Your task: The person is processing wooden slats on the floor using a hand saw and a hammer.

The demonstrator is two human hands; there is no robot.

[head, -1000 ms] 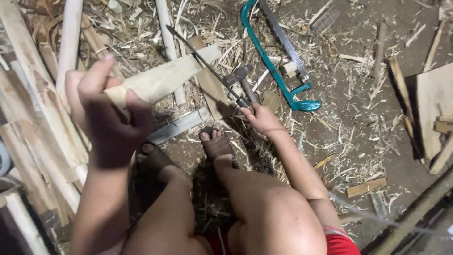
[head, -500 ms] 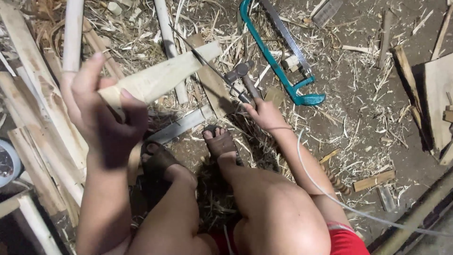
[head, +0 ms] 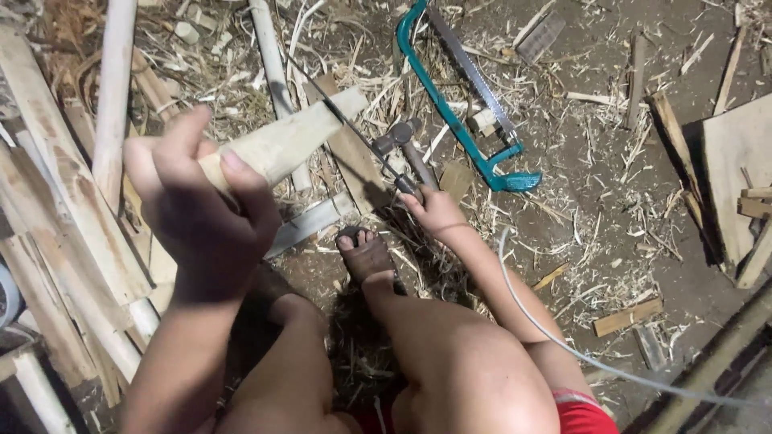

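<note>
My left hand [head: 205, 213] is raised at the left and grips one end of a flat pale wooden slat [head: 299, 137] that points up and to the right. Lower down at the centre, my right hand [head: 438, 213] is on the ground, closed around the handle of a hammer [head: 408, 153] whose dark metal head lies just beyond the fingers. A thin dark rod [head: 354, 133] crosses over the slat toward the hammer. My bare foot [head: 366, 257] rests on the dirt next to the right hand, close to a flat metal strip [head: 310, 225].
A teal-framed hacksaw [head: 462, 120] lies on the ground beyond the hammer. Long bamboo and wood strips [head: 56, 209] pile up at the left. Wood offcuts and boards [head: 736, 177] sit at the right, shavings cover the dirt, and a white cord [head: 563, 345] hangs near my right knee.
The view has shifted slightly; my left hand with the slat sits a little higher and nearer. My right hand has stayed at the hammer handle by my foot.
</note>
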